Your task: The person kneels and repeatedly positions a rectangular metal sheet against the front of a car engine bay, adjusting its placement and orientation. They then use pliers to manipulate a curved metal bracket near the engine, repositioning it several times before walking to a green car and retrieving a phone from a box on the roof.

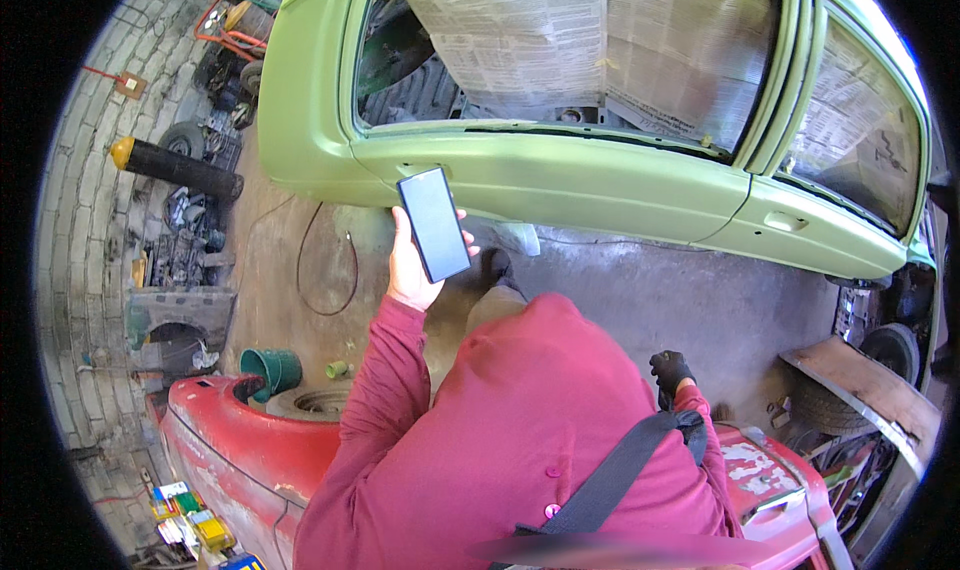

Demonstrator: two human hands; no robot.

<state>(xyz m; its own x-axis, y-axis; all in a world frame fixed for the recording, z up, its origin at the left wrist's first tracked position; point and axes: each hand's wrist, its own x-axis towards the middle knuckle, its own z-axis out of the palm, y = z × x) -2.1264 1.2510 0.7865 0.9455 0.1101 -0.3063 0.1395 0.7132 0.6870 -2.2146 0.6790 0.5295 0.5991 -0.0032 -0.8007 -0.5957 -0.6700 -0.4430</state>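
My bare left hand point(418, 272) is wrapped round a smartphone point(434, 226). The phone's dark screen faces up, its thumb side and fingertips showing along the edges. It is held in front of the lower side of a light green car body point(600, 185). My right hand point(672, 369) wears a black glove and hangs low at my right side, fingers curled. Whether anything small is inside that fist is hidden. A black strap point(620, 475) crosses my maroon shirt.
Newspaper point(690, 50) covers the green car's windows. Behind me stands a worn red car point(250, 450), with a tyre point(310, 402) and green bucket point(270, 370) beside it. A hose point(301, 270) lies on the floor. Left are a gas cylinder point(180, 168) and parts; right, a metal panel point(870, 390).
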